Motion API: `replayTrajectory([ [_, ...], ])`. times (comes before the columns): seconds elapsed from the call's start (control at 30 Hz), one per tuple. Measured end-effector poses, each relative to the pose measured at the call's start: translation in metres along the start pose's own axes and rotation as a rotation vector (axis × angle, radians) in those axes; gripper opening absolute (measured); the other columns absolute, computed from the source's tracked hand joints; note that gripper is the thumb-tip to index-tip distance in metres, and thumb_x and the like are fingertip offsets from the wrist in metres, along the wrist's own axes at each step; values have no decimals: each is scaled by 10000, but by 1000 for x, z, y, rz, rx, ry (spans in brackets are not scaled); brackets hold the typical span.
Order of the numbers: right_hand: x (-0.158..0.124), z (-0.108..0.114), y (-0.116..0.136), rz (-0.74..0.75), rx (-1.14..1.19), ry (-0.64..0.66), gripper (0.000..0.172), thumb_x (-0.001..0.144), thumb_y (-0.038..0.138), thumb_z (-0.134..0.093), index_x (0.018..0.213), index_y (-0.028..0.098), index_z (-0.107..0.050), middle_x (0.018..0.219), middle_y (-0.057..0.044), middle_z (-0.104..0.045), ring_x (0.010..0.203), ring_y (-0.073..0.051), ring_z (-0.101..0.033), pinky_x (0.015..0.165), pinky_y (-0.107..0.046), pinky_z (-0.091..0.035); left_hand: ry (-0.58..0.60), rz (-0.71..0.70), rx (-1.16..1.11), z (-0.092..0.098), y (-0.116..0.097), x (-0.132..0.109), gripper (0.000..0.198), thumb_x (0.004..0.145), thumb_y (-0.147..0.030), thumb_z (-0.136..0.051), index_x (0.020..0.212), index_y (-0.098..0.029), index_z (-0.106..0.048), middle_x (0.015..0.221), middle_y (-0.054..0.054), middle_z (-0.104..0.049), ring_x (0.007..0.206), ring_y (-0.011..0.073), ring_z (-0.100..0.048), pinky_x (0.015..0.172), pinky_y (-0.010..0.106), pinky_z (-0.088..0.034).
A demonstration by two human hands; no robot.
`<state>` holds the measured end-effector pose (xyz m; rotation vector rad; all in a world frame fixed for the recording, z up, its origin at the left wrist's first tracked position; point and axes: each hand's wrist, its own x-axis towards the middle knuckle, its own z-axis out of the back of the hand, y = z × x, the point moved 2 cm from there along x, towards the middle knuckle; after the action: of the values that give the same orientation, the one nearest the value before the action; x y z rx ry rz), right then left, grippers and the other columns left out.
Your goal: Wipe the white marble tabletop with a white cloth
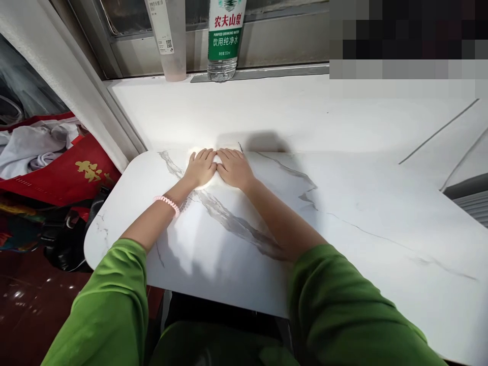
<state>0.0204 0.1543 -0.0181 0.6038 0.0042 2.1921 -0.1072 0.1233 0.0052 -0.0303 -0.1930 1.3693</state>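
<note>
A white, soft-looking cloth (212, 184) lies on the marble-patterned table (125, 213), against the wall at its far edge. My left hand (201, 168) rests flat on the cloth, fingers stretched forward, with a pink coiled band (166, 202) on the wrist. Beside it, my right hand (234, 168) also lies flat on the cloth, and the two hands touch or nearly touch at the thumbs and index fingers. Most of the cloth is hidden under both hands; a little shows between them and around their edges.
On the ledge above the table stand a clear water bottle (223, 46) with a green and white label and a translucent tall cup (173, 51). To the left are a red bag (72, 168) holding white fabric and a black bag (64, 249).
</note>
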Motion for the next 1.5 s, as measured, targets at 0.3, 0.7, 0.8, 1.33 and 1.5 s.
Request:
replayTrajectory([
  [0.3,-113,46,27,62,-83,33,527,949,212,-318,1398,10,-506,1456,-209,-527,1369,-309,-437,1152,-489,-308,-42,-82,-1,1,-73,-99,490,992,-216,-302,1453,-113,-429,1564,152,-407,1475,295,-312,1205,552,-211],
  [0.7,-241,94,60,35,-105,-7,557,945,258,-323,1446,55,-459,1482,-171,-512,1404,-285,-410,1151,-500,-344,31,-335,-37,-1,-138,-192,573,994,-316,-330,1483,-23,-383,1582,194,-356,1487,356,-270,1207,595,-181],
  [0.8,-218,86,38,-22,-91,11,557,930,282,-344,1435,93,-481,1473,-141,-530,1369,-275,-453,1135,-483,-363,12,-332,-61,-7,-130,-160,569,982,-318,-354,1485,-55,-386,1572,179,-383,1487,325,-281,1224,568,-145],
  [1.33,-39,40,-103,-177,-47,29,545,912,219,-322,1390,48,-522,1442,-157,-556,1332,-296,-479,1126,-460,-326,-9,-202,-84,-19,-96,58,493,970,-206,-339,1445,-112,-429,1553,117,-430,1447,229,-347,1227,471,-188],
  [1.5,-46,45,-94,-205,-47,29,552,930,206,-300,1422,53,-496,1484,-142,-519,1379,-265,-444,1148,-447,-309,12,-188,-72,-18,-100,51,498,989,-219,-309,1469,-130,-406,1579,100,-395,1474,234,-312,1226,487,-185],
])
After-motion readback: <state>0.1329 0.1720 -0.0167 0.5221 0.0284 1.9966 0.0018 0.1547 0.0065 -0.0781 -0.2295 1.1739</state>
